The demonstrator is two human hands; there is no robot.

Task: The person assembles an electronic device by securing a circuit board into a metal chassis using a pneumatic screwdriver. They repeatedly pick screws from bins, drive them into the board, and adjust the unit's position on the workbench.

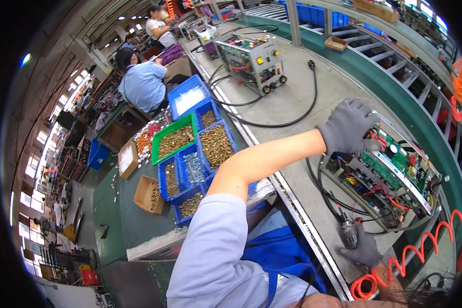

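A long factory line runs into the distance, its grey table (292, 102) edged by a metal rail on the near side and a green roller track beyond, with bare surface open between the units. The open electronics chassis (390, 179), green boards and tangled red and black wires in a metal frame, stands tilted near the table's right end. The left hand (350, 126), in a grey knit glove, has its fingers spread over the chassis's top corner. The right hand (365, 250), also gloved, has its fingers closed around a power screwdriver (349, 232), just below the chassis, beside an orange coiled hose (421, 251). Blue and green bins (192, 154) of screws sit left.
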